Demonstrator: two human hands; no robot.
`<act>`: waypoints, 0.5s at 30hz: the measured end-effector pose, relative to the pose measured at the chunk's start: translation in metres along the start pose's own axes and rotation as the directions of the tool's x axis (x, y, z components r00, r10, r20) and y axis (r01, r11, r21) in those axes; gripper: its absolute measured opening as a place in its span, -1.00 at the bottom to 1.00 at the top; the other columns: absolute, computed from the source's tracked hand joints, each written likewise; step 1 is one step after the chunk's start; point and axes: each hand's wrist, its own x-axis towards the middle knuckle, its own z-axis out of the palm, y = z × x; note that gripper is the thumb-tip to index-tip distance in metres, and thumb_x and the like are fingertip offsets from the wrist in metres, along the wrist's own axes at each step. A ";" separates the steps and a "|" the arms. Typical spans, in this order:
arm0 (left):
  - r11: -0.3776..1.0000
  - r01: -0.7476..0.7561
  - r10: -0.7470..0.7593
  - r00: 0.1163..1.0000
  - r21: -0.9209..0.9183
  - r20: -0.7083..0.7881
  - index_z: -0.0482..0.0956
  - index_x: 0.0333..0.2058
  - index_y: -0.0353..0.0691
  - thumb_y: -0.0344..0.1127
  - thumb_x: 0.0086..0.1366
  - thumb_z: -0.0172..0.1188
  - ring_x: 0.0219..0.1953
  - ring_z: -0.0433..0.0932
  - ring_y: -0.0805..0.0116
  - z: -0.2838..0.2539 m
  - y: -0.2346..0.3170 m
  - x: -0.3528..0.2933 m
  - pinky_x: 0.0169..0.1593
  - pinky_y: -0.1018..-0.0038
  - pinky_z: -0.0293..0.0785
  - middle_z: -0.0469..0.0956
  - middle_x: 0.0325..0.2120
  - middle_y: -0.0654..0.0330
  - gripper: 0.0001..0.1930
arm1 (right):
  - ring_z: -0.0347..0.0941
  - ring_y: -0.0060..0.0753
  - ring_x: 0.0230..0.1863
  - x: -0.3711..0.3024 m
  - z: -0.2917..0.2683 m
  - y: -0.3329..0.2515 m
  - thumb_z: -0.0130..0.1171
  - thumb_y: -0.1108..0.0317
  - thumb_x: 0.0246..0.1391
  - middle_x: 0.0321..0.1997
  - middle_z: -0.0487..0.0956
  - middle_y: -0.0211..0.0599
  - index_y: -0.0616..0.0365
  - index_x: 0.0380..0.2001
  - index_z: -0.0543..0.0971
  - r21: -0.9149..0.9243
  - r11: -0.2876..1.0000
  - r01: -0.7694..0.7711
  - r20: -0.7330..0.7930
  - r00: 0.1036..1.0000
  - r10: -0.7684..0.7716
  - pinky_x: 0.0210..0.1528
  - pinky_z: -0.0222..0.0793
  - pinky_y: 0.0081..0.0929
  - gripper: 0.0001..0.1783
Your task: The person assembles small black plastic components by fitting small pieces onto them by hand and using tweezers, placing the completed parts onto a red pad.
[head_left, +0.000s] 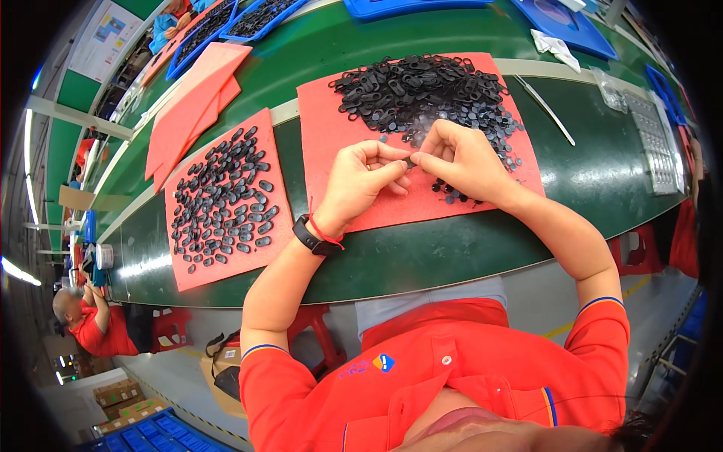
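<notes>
My left hand [361, 184] and my right hand [463, 160] meet over a red foam mat [320, 113]. Both pinch a small dark piece [410, 162] between thumb and fingertips; the fingers cover most of it, so its exact kind is hidden. Just beyond the hands lies a heap of black loop-ended plastic parts [422, 83]. Small grey round discs [489, 124] are spread along the heap's near right side, partly behind my right hand. To the left, a second red mat [282, 218] carries many black oval pieces [226, 196] lying apart from one another.
Stacked red foam sheets [188, 113] lie at the far left. Blue trays [256, 19] stand along the back. A thin white stick [546, 109] and a clear compartment tray [654, 143] lie right. Another person [94, 320] sits at the left end.
</notes>
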 end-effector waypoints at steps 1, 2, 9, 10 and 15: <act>1.000 0.010 -0.010 1.000 -0.011 0.000 0.48 -0.26 -0.44 -0.50 0.16 0.14 -0.46 0.58 0.42 -0.001 0.001 0.000 -0.37 0.60 0.54 0.54 -0.41 0.09 -0.83 | 0.28 -0.78 -0.63 0.000 0.001 0.000 0.23 0.35 -0.05 -0.64 0.47 -0.46 0.26 -0.54 0.46 0.001 1.000 0.000 0.001 1.000 0.000 -0.61 0.18 -0.71 -0.79; 1.000 0.010 -0.010 1.000 -0.011 0.000 0.48 -0.26 -0.44 -0.50 0.16 0.14 -0.46 0.58 0.42 -0.001 0.001 0.000 -0.37 0.60 0.54 0.54 -0.41 0.09 -0.83 | 0.28 -0.77 -0.63 0.000 0.002 0.001 0.23 0.34 -0.05 -0.63 0.48 -0.45 0.27 -0.51 0.47 -0.001 1.000 0.029 -0.019 0.999 -0.029 -0.61 0.18 -0.71 -0.79; 0.997 -0.001 0.003 1.000 -0.079 0.025 0.49 -0.26 -0.46 -0.49 0.15 0.14 -0.44 0.59 0.40 -0.003 0.005 -0.001 -0.36 0.59 0.54 0.55 -0.40 0.07 -0.82 | 0.41 -0.63 -0.57 0.002 -0.004 0.001 0.18 0.30 -0.01 -0.58 0.53 -0.32 0.31 -0.43 0.52 0.000 0.998 -0.066 0.118 0.991 0.065 -0.53 0.31 -0.61 -0.76; 0.996 -0.004 0.007 1.000 -0.084 0.030 0.49 -0.26 -0.46 -0.49 0.15 0.14 -0.45 0.59 0.40 -0.003 0.005 -0.002 -0.36 0.59 0.54 0.56 -0.40 0.07 -0.82 | 0.41 -0.63 -0.57 0.002 -0.004 0.003 0.18 0.30 -0.01 -0.58 0.53 -0.32 0.31 -0.43 0.52 -0.001 0.998 -0.065 0.118 0.991 0.065 -0.53 0.31 -0.61 -0.76; 0.998 0.010 -0.008 0.999 -0.057 0.033 0.50 -0.27 -0.45 -0.48 0.15 0.15 -0.46 0.58 0.41 -0.002 0.006 -0.002 -0.37 0.59 0.54 0.56 -0.43 0.08 -0.81 | 0.50 -0.60 -0.48 0.002 -0.003 0.003 0.15 0.33 0.03 -0.54 0.56 -0.30 0.33 -0.46 0.52 0.174 0.974 -0.148 0.168 0.979 0.119 -0.47 0.38 -0.65 -0.78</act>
